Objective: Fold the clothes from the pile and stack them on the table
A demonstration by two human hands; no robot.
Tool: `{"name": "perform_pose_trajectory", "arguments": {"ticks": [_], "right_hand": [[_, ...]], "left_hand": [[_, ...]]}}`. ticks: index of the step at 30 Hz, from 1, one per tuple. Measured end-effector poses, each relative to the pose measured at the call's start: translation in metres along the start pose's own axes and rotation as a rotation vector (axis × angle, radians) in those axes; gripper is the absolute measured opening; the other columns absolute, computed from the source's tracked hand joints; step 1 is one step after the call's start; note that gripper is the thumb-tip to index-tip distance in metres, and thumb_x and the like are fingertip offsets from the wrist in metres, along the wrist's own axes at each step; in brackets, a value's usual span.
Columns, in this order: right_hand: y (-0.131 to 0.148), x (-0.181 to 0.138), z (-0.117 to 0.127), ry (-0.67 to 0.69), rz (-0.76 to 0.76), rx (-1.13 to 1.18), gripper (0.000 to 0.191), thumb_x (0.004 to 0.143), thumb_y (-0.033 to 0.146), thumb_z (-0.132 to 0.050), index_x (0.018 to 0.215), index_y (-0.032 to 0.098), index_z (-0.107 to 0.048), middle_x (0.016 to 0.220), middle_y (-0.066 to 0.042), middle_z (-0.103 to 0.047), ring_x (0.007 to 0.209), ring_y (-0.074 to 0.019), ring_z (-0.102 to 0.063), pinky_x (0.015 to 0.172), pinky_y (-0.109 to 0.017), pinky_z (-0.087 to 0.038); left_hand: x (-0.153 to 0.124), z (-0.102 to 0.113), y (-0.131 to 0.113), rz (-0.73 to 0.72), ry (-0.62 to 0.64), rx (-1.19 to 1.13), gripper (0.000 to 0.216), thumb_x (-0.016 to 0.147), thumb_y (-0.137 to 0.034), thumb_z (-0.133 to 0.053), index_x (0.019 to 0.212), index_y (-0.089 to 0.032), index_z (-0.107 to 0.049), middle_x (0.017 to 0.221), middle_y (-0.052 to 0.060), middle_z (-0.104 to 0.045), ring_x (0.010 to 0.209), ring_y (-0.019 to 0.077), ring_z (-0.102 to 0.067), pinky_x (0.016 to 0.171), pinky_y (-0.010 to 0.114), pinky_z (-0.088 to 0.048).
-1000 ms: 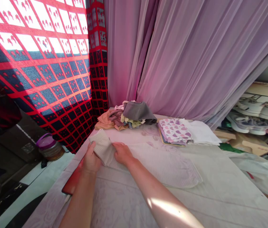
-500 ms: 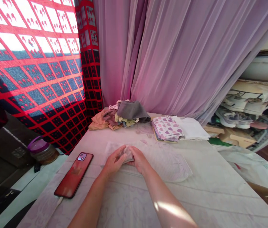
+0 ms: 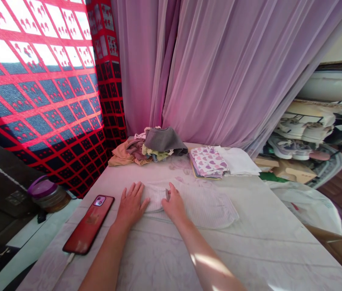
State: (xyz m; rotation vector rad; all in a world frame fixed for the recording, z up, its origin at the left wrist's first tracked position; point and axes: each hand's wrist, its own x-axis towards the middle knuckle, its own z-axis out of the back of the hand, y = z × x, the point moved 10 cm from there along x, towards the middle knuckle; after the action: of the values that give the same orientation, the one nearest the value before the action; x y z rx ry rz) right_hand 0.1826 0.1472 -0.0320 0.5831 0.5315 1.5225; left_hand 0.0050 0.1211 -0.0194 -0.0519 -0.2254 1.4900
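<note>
A thin white ribbed garment [image 3: 203, 204] lies spread on the table, with a gathered edge at its right end. My left hand [image 3: 131, 206] rests palm down at its left end, fingers spread, holding nothing. On the middle of the cloth, my right hand [image 3: 174, 204] is closed, thumb and fingers around a thin greyish edge [image 3: 167, 195]. Whether this is a fold of the cloth or a separate piece I cannot tell.
A red phone [image 3: 89, 224] with a white cable [image 3: 68, 262] lies left of my arms. Toward the back are a heap of crumpled clothes [image 3: 165, 141], a folded heart-print stack [image 3: 209, 161] and white folded cloth [image 3: 239, 161]. Shoes [image 3: 292, 147] stand on a rack at right.
My hands were together over a bunched pale part of the garment. My left hand has let go, moved left and flattened out; my right stays near the middle. The view has shifted slightly.
</note>
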Motion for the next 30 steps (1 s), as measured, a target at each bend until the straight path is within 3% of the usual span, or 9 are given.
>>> {"name": "perform_pose_trajectory", "arguments": {"ticks": [2,5,8,13,16,18,21,26,30], "right_hand": [[0.005,-0.006,0.007,-0.068,0.060,-0.052,0.065,0.077,0.022,-0.053,0.141,0.017,-0.043,0.125,-0.014,-0.058,0.105,-0.0244,-0.062,0.085,-0.032,-0.048],[0.031,-0.021,0.015,-0.166,0.296,-0.149,0.051,0.085,0.024,-0.047,0.136,0.017,-0.049,0.140,-0.014,-0.049,0.127,-0.0252,-0.048,0.101,-0.037,-0.040],[0.056,-0.037,0.005,-0.111,0.482,-0.235,0.048,0.092,0.027,-0.043,0.139,0.020,-0.047,0.150,-0.010,-0.039,0.140,-0.0245,-0.030,0.113,-0.047,-0.024],[0.052,-0.043,-0.019,0.137,0.380,-0.290,0.051,0.094,0.036,-0.043,0.143,0.022,-0.042,0.154,-0.009,-0.031,0.143,-0.0278,-0.024,0.113,-0.058,-0.015],[0.046,-0.045,-0.021,0.171,0.335,-0.290,0.054,0.094,0.038,-0.043,0.146,0.023,-0.037,0.156,-0.009,-0.026,0.144,-0.0273,-0.021,0.114,-0.057,-0.015],[0.042,-0.047,-0.019,0.166,0.326,-0.290,0.055,0.094,0.039,-0.043,0.147,0.023,-0.036,0.157,-0.009,-0.025,0.144,-0.0268,-0.021,0.114,-0.056,-0.014],[0.036,-0.053,-0.017,0.147,0.307,-0.292,0.056,0.094,0.039,-0.043,0.147,0.023,-0.035,0.156,-0.009,-0.026,0.144,-0.0268,-0.022,0.115,-0.054,-0.013],[0.031,-0.060,-0.012,0.137,0.279,-0.282,0.055,0.094,0.038,-0.043,0.146,0.022,-0.038,0.155,-0.009,-0.028,0.143,-0.0275,-0.025,0.115,-0.053,-0.013],[0.033,-0.060,-0.004,0.136,0.269,-0.244,0.051,0.094,0.035,-0.042,0.143,0.020,-0.043,0.153,-0.010,-0.034,0.142,-0.0279,-0.027,0.115,-0.053,-0.015]], "left_hand": [[0.000,0.000,-0.002,-0.005,0.007,0.028,0.061,0.093,-0.050,-0.037,0.145,-0.017,-0.040,0.154,0.009,-0.032,0.143,0.0288,-0.026,0.115,0.053,-0.021],[0.000,0.000,-0.004,-0.014,0.003,0.042,0.061,0.092,-0.051,-0.039,0.144,-0.019,-0.042,0.153,0.008,-0.035,0.143,0.0289,-0.027,0.114,0.053,-0.024],[0.000,0.000,-0.004,-0.022,-0.021,-0.001,0.059,0.091,-0.050,-0.042,0.142,-0.019,-0.044,0.152,0.009,-0.038,0.142,0.0298,-0.028,0.113,0.053,-0.026],[0.004,0.002,0.006,-0.047,-0.134,-0.248,0.059,0.087,-0.047,-0.047,0.137,-0.016,-0.050,0.149,0.011,-0.042,0.140,0.0303,-0.032,0.112,0.048,-0.032],[0.005,0.010,0.040,0.134,-0.236,-0.443,0.051,0.089,-0.043,-0.041,0.131,-0.017,-0.054,0.138,0.012,-0.056,0.127,0.0258,-0.051,0.104,0.040,-0.042],[0.004,0.008,0.065,0.299,-0.194,-0.535,0.046,0.089,-0.041,-0.041,0.123,-0.018,-0.059,0.122,0.012,-0.067,0.109,0.0238,-0.064,0.094,0.036,-0.048],[0.001,0.005,0.085,0.435,-0.055,-0.593,0.036,0.082,-0.042,-0.051,0.104,-0.019,-0.067,0.100,0.008,-0.074,0.090,0.0234,-0.068,0.079,0.032,-0.050],[-0.005,-0.004,0.085,0.479,0.056,-0.798,0.033,0.069,-0.050,-0.060,0.073,-0.018,-0.066,0.060,0.000,-0.063,0.058,0.0176,-0.058,0.052,0.025,-0.038],[-0.006,-0.004,0.064,0.440,0.031,-1.089,0.037,0.062,-0.051,-0.066,0.076,-0.017,-0.063,0.065,-0.002,-0.063,0.060,0.0148,-0.057,0.055,0.023,-0.039]]}}
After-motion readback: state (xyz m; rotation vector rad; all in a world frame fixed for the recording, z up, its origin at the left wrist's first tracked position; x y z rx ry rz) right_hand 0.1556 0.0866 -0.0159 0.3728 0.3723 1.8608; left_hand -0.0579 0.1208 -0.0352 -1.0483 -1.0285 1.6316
